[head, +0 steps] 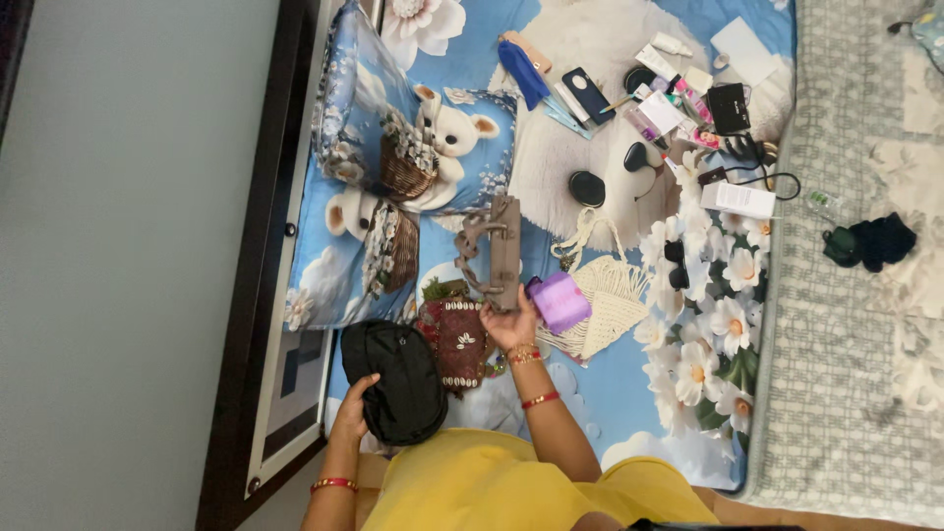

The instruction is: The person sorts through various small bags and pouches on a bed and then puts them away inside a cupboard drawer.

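On the blue floral bedsheet [610,393], my right hand [509,324] is closed around the lower end of a taupe leather handbag with a braided strap [497,251]. The bag's long axis runs toward 12 o'clock from that hand, so I've only got its near end. My left hand [354,408] sits at 8 o'clock, fingers curled over the edge of a black fabric pouch [401,382]. Between them lies a maroon shell-trimmed purse [456,344]; a purple pouch [560,300] is just beside the right hand at 2 o'clock.
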